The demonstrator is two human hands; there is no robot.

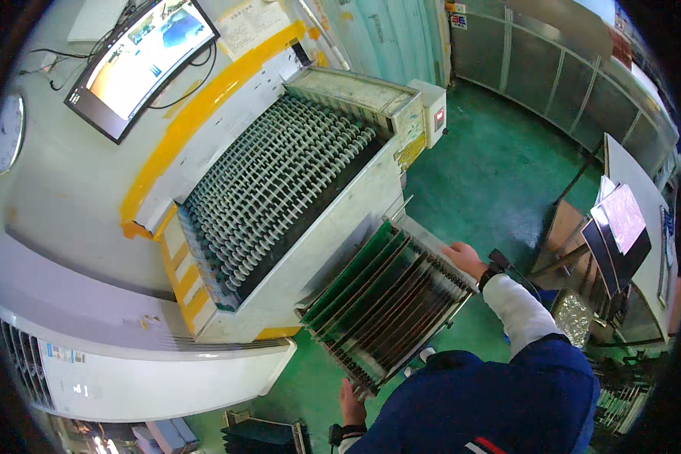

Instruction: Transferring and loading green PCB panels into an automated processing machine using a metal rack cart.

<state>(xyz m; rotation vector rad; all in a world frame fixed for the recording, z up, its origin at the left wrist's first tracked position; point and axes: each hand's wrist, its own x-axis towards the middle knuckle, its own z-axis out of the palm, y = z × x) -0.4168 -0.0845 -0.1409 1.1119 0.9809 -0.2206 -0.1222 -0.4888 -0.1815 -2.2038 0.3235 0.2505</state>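
In front of me is a slotted rack (461, 290) holding several upright thin panels (356, 276), green at the left and dark brown toward the right. My right hand (465, 259) grips the rack's far right end, its fingers over the end plate. At the near left end, my left hand (352, 402) holds the rack by its lower corner, some fingers hidden by the frame. Both wrists wear black bands. Just beyond the rack stands a conveyor machine (340, 223) with rows of grey roller wheels (280, 174); its side wall lies close to the rack.
A monitor (144, 64) hangs at the upper left. A white air conditioner (166, 382) stands at the lower left. Another rack of dark panels (261, 435) sits on the floor nearby. To the right, a table (643, 265) stands beside dark boards (609, 253) with papers on them.
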